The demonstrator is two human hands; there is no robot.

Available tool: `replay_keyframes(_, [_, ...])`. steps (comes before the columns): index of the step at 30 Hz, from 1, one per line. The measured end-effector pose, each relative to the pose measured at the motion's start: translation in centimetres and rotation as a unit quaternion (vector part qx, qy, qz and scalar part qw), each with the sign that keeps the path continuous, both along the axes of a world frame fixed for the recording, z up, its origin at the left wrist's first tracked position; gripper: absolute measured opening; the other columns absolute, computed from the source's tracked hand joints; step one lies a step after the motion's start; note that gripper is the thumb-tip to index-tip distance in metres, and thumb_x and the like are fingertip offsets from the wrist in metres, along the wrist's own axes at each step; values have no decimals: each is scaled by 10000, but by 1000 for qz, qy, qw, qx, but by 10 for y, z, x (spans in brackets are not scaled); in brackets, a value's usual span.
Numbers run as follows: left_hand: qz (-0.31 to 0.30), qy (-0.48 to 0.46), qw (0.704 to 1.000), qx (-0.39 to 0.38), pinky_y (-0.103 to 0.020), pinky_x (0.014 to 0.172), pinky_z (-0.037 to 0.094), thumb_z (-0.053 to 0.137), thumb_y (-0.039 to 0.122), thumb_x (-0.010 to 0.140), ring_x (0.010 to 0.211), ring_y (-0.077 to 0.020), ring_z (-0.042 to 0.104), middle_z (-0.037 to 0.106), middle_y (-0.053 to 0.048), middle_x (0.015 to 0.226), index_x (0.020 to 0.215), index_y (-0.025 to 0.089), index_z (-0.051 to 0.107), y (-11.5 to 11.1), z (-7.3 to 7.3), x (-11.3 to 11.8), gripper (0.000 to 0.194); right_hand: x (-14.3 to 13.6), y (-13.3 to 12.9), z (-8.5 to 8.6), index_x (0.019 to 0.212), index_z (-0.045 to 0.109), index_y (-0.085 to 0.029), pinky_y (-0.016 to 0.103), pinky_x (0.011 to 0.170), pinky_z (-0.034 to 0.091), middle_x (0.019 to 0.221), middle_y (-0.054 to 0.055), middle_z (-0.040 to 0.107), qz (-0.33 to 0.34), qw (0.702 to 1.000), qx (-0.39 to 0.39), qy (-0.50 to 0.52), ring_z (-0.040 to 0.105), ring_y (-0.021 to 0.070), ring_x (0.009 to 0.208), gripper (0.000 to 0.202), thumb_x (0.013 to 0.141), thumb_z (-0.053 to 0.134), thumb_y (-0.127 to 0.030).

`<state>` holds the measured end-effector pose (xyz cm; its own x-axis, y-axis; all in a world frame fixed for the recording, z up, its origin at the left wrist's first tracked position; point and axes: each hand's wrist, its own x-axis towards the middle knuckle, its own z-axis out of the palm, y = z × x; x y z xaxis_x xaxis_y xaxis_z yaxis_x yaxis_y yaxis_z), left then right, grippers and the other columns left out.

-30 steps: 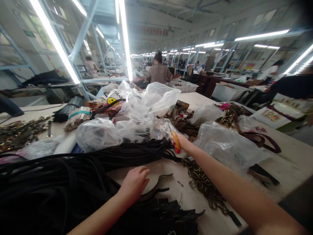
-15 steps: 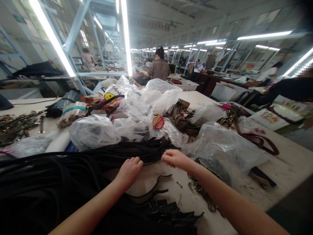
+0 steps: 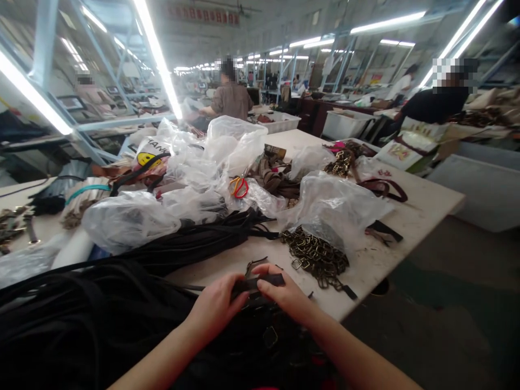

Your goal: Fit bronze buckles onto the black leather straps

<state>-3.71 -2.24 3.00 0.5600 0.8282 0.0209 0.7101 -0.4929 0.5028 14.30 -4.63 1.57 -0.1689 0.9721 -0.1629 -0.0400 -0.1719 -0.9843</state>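
Observation:
A black strap [image 3: 273,280] is held between both hands, just over the near edge of the table. My left hand [image 3: 223,297] is closed around it, thumb and fingers pinching from the left. My right hand [image 3: 286,292] grips its end, the thumb lying on the flat side. Below the hands a square metal ring [image 3: 270,337] shows among dark straps. A long bundle of black straps [image 3: 179,244] runs across the table behind my left hand, and a large dark heap of straps [image 3: 81,319] fills the near left.
Loose square metal rings [image 3: 314,257] lie beside a clear plastic bag [image 3: 337,203]. Red and yellow-handled scissors [image 3: 239,188] rest on more plastic. The table's right edge [image 3: 406,252] drops to the floor, where a grey bin [image 3: 479,189] stands. Several people work farther back.
My hands have come together nearer my body, now holding a black strap; before, they were apart beside the strap bundle. The view has turned right, showing more of the metal rings.

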Motion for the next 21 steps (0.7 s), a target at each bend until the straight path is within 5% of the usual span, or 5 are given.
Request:
replay_keyframes(4, [-9, -61, 980, -190, -215, 550, 351, 363, 369, 823, 617, -138, 509, 565, 4, 655, 781, 170, 570, 14, -1, 22, 290, 9, -5, -12, 962, 508, -186, 218, 547, 401, 688, -23, 548, -25, 999, -25, 41, 506, 92, 569, 300, 717, 574, -344])
replay_keyframes(10, [69, -134, 948, -280, -193, 460, 295, 429, 420, 749, 485, -96, 408, 459, 45, 525, 651, 155, 515, 19, -20, 38, 296, 25, -2, -32, 886, 467, -172, 212, 525, 389, 654, -17, 568, -141, 975, -98, 140, 497, 82, 514, 280, 716, 561, -374])
replay_keyframes(15, [134, -157, 916, -344, -183, 395, 259, 434, 428, 717, 386, -72, 348, 409, 67, 440, 609, 166, 462, 19, -25, 48, 285, 48, 5, -37, 896, 466, -173, 246, 531, 400, 663, -3, 548, -146, 987, -29, -58, 515, 118, 558, 226, 793, 430, -370])
replay_keyframes(17, [172, -171, 902, -358, -180, 385, 255, 436, 414, 708, 370, -66, 338, 403, 73, 429, 603, 173, 436, 22, -28, 51, 263, 59, 8, -40, 917, 483, -179, 275, 607, 407, 734, 25, 569, -157, 954, 31, -254, 541, 148, 656, 199, 820, 388, -325])
replay_keyframes(21, [195, -200, 877, -392, -176, 378, 254, 455, 397, 690, 357, -59, 343, 426, 75, 433, 623, 173, 431, 27, -34, 51, 235, 69, 14, -51, 901, 530, -181, 290, 689, 373, 907, 88, 563, -97, 788, 73, -604, 543, 200, 813, 135, 805, 446, -225])
